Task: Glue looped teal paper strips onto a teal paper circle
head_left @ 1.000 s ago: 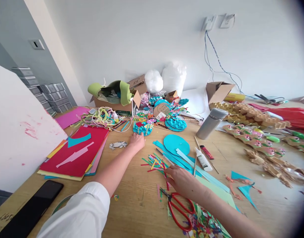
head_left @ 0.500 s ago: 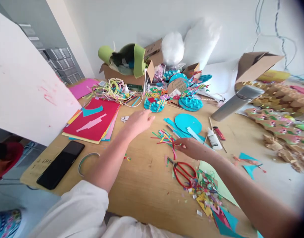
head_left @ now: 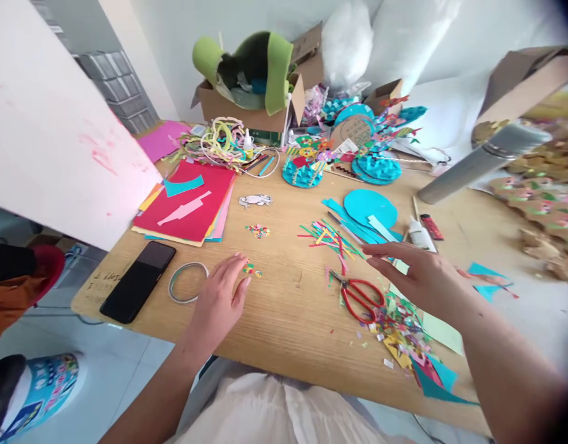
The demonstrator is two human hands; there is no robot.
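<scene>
My left hand (head_left: pixel 221 293) hovers over the near left part of the table, fingers stretched and thumb apart, nothing in it. Its fingertips are beside a few small round paper bits (head_left: pixel 252 268). Farther back lies a little heap of coloured paper bits (head_left: pixel 258 231), with a white paper cutout (head_left: pixel 255 200) behind it. My right hand (head_left: pixel 406 265) reaches in from the right, its thumb and fingers apart. Its fingertips are at the end of a loose pile of thin coloured paper strips (head_left: pixel 327 237); whether they touch cannot be told. Red-handled scissors (head_left: pixel 363 299) lie below it.
A phone (head_left: pixel 138 282), a tape roll (head_left: pixel 171 285) and stacked coloured paper (head_left: pixel 195 213) lie left. Blue paper discs (head_left: pixel 370 209), a glue bottle (head_left: pixel 420 234) and a grey flask (head_left: pixel 482 163) stand right. Paper scraps (head_left: pixel 399 327) lie near the front edge. Boxes and crafts line the back.
My left hand has come back toward me from the middle of the table, uncovering the heap of bits and the white cutout. My right hand stays by the strips. The view has tilted down.
</scene>
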